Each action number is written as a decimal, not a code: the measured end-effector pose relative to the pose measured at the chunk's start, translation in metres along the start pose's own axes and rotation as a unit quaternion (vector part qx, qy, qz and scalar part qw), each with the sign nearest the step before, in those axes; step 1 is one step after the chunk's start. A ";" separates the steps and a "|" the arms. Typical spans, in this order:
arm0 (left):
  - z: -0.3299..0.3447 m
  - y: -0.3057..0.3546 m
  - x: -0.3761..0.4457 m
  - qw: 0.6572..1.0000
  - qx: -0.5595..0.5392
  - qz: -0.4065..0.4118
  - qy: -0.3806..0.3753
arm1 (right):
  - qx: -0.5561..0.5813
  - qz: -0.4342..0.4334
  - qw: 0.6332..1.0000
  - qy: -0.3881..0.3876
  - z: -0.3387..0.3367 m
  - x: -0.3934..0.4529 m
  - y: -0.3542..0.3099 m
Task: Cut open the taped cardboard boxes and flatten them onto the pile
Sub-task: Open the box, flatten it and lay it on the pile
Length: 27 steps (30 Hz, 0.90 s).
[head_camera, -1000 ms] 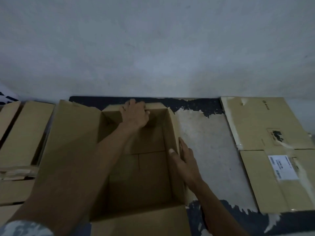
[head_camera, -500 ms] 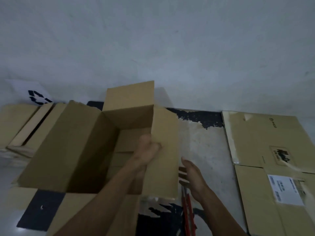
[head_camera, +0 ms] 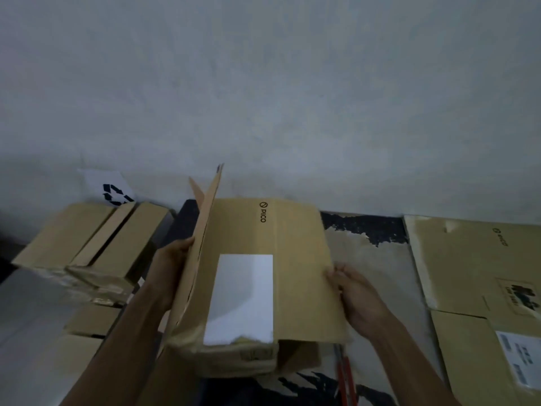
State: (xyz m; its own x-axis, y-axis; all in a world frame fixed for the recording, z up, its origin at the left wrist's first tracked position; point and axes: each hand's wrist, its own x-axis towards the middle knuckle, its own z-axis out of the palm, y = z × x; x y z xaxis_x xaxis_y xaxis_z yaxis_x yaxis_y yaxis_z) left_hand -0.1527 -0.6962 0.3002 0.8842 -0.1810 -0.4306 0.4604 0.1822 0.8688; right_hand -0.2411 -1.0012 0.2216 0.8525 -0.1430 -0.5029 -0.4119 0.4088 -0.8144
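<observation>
A brown cardboard box (head_camera: 295, 276) with a white label and the word PICO lies turned over in front of me, one panel facing up and a flap standing up at its left edge. My left hand (head_camera: 169, 268) grips that left edge, fingers curled behind the flap. My right hand (head_camera: 355, 294) holds the right edge of the top panel. Flattened cardboard (head_camera: 468, 268) forms the pile on the right. A red-handled cutter (head_camera: 347, 379) lies on the floor below my right hand, partly hidden by the box.
Taped cardboard boxes (head_camera: 87, 250) are stacked at the left, with more below them. A white sheet with a recycling mark (head_camera: 112, 190) leans on the grey wall (head_camera: 263, 98). The worn floor mat (head_camera: 369, 259) shows between the box and the pile.
The box was upright and open with my left hand inside it. It has since been tipped over so an outer labelled panel faces up, and both hands now hold its side edges.
</observation>
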 end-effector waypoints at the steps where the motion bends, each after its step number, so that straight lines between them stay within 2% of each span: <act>1: -0.002 -0.004 0.000 1.000 -0.009 0.002 -0.016 | 0.010 -0.032 0.999 -0.002 0.001 -0.006 -0.015; 3: -0.005 -0.012 0.001 0.999 -0.028 0.002 -0.037 | -0.004 -0.094 0.996 -0.006 0.017 -0.022 -0.042; 5: -0.012 -0.017 0.008 0.999 -0.039 0.019 -0.019 | -0.050 -0.156 0.986 -0.018 0.051 -0.039 -0.056; 8: -0.018 -0.019 0.015 0.999 -0.037 0.015 -0.007 | -0.196 -0.237 0.951 -0.015 0.108 -0.047 -0.047; 12: -0.024 -0.021 0.018 0.999 -0.030 0.031 -0.024 | -0.331 -0.196 0.922 0.055 0.154 -0.035 -0.026; 17: -0.021 -0.019 0.023 1.000 -0.005 -0.011 -0.015 | -0.501 -0.163 0.845 0.093 0.177 -0.033 -0.020; 19: -0.025 -0.017 0.027 1.000 0.008 -0.013 -0.004 | -0.493 -0.161 0.847 0.114 0.185 -0.027 -0.018; 21: -0.029 -0.016 0.029 1.000 0.003 -0.014 -0.004 | -0.437 -0.156 0.879 0.105 0.183 -0.017 -0.021; 24: -0.028 -0.015 0.027 1.000 -0.002 -0.018 0.001 | -0.346 -0.111 0.930 0.048 0.164 -0.012 -0.029; 25: -0.028 -0.015 0.025 1.000 -0.007 -0.018 0.002 | -0.352 -0.080 0.932 0.035 0.161 -0.017 -0.031; 27: -0.028 -0.017 0.023 1.000 -0.013 -0.017 -0.001 | -0.427 -0.023 0.903 0.053 0.157 -0.024 -0.035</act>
State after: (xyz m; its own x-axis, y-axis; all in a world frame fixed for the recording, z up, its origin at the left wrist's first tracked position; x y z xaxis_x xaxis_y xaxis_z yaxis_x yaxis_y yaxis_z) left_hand -0.1378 -0.6764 0.2685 0.8674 -0.1892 -0.4602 0.4930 0.2017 0.8463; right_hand -0.1967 -0.8701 0.3075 0.8581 -0.2455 -0.4509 -0.5132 -0.4365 -0.7389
